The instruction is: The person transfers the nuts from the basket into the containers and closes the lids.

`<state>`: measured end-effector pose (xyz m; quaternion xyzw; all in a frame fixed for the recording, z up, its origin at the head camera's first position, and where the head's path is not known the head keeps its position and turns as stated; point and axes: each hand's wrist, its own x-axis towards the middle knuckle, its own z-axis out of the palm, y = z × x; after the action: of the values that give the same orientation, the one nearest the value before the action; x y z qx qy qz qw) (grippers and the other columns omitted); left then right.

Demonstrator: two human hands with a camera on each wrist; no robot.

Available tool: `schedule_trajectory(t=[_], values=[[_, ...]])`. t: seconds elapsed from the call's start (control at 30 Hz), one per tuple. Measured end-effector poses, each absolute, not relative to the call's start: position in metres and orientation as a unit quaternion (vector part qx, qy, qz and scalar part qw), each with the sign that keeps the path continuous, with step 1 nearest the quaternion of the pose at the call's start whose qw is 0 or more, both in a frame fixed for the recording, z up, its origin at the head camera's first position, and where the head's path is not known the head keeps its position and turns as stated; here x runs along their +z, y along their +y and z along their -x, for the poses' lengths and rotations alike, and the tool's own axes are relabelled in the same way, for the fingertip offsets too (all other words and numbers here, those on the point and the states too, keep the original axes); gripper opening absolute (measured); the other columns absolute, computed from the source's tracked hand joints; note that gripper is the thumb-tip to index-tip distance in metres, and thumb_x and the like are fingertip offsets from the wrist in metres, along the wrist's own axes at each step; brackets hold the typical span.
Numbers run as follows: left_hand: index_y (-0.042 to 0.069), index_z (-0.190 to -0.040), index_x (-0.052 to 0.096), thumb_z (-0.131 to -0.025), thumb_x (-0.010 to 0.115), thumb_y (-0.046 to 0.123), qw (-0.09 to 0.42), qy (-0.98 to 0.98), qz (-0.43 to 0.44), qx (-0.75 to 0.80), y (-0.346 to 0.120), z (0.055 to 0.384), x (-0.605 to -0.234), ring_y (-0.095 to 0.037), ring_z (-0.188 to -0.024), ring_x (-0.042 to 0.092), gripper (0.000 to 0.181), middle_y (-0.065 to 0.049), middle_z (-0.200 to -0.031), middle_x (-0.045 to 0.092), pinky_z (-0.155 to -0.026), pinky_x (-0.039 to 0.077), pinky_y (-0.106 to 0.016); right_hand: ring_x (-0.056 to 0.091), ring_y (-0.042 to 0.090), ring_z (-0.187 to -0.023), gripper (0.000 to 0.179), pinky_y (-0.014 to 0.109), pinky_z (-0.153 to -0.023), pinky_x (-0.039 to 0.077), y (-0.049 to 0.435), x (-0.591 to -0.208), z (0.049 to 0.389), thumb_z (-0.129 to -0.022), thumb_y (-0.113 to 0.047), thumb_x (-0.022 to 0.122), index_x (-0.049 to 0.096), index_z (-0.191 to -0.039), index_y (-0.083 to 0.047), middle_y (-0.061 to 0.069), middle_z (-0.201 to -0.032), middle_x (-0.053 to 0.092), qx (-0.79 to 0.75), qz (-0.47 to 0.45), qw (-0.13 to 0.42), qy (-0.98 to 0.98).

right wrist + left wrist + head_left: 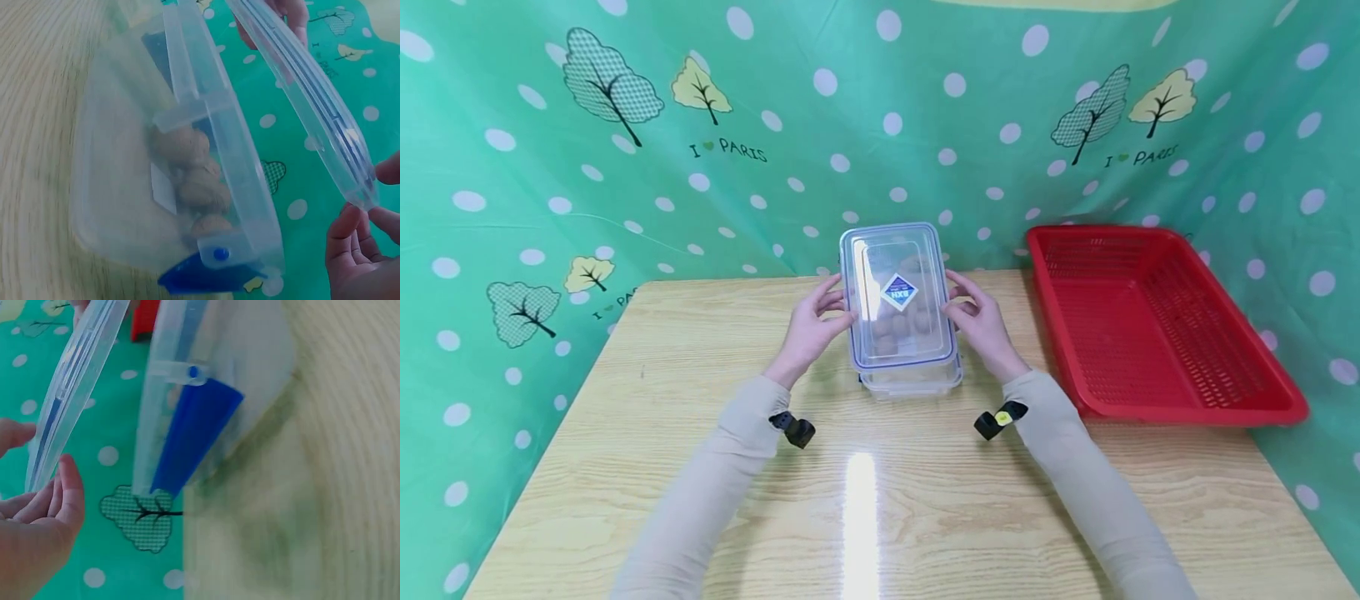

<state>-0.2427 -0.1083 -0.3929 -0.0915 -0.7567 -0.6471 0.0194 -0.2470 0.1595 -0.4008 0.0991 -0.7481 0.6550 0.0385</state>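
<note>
Both hands hold a clear plastic lid (883,250) with a blue seal and a diamond sticker. My left hand (812,325) pinches its left edge, thumb on top and fingers underneath; my right hand (985,329) does the same on the right edge. Below the lid stands a clear plastic food container (913,385). A gap between the two shows in both wrist views. Several brown, lumpy round things, walnut-like (203,187), lie inside the container. Blue latches (197,434) hang folded outward on its sides.
A red plastic basket (1187,408) sits at the right of the wooden table (700,467). Behind the table hangs a green dotted cloth (820,167) with printed trees. A dark wrist camera (793,429) is strapped on each sleeve.
</note>
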Motion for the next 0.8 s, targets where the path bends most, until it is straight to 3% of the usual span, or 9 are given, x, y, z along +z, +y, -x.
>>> schedule_trajectory(t=[0.17, 0.43, 0.57, 0.67, 0.8], values=[[0.0, -0.148, 0.032, -0.087, 0.067, 0.001, -0.013, -0.761, 0.116, -0.639, -0.103, 0.245, -0.406, -0.035, -0.12, 0.051, 0.071, -0.023, -0.137, 0.05, -0.095, 0.047, -0.037, 0.055, 0.008, -0.068, 0.055, 0.023, -0.066, 0.05, 0.169, -0.404, 0.245, -0.091, -0.003, 0.055, 0.042, -0.145, -0.005, 0.017, -0.112, 0.049, 0.631, -0.085, 0.013, -0.771], [0.003, -0.152, 0.022, -0.091, 0.064, 0.008, -0.064, -0.768, 0.141, -0.621, -0.1, 0.249, -0.425, -0.042, -0.118, 0.053, 0.074, -0.018, -0.152, 0.031, -0.096, 0.046, -0.036, 0.057, 0.013, -0.074, 0.058, 0.032, -0.072, 0.053, 0.176, -0.413, 0.244, -0.091, -0.005, 0.055, 0.038, -0.147, -0.002, 0.019, -0.117, 0.048, 0.589, -0.062, -0.026, -0.805], [0.001, -0.152, 0.02, -0.092, 0.064, 0.011, -0.07, -0.774, 0.148, -0.612, -0.101, 0.249, -0.431, -0.036, -0.133, 0.038, 0.075, -0.016, -0.155, 0.024, -0.104, 0.038, -0.042, 0.058, 0.023, -0.088, 0.061, 0.034, -0.077, 0.052, 0.177, -0.415, 0.243, -0.091, -0.008, 0.057, 0.036, -0.148, -0.003, 0.019, -0.119, 0.046, 0.562, -0.065, -0.048, -0.823], [0.002, -0.152, 0.021, -0.093, 0.065, 0.016, -0.074, -0.787, 0.146, -0.595, -0.101, 0.248, -0.434, -0.028, -0.142, 0.023, 0.075, -0.014, -0.156, 0.024, -0.111, 0.026, -0.044, 0.057, 0.028, -0.093, 0.062, 0.029, -0.075, 0.05, 0.177, -0.416, 0.243, -0.091, -0.008, 0.059, 0.035, -0.147, 0.0, 0.02, -0.118, 0.046, 0.547, -0.068, -0.057, -0.832], [0.006, -0.153, 0.022, -0.093, 0.064, 0.023, -0.079, -0.797, 0.137, -0.582, -0.102, 0.247, -0.438, -0.024, -0.143, 0.017, 0.076, -0.01, -0.156, 0.025, -0.115, 0.015, -0.043, 0.055, 0.029, -0.094, 0.063, 0.025, -0.073, 0.048, 0.177, -0.417, 0.243, -0.09, -0.009, 0.06, 0.035, -0.146, 0.002, 0.02, -0.118, 0.047, 0.535, -0.068, -0.066, -0.839]])
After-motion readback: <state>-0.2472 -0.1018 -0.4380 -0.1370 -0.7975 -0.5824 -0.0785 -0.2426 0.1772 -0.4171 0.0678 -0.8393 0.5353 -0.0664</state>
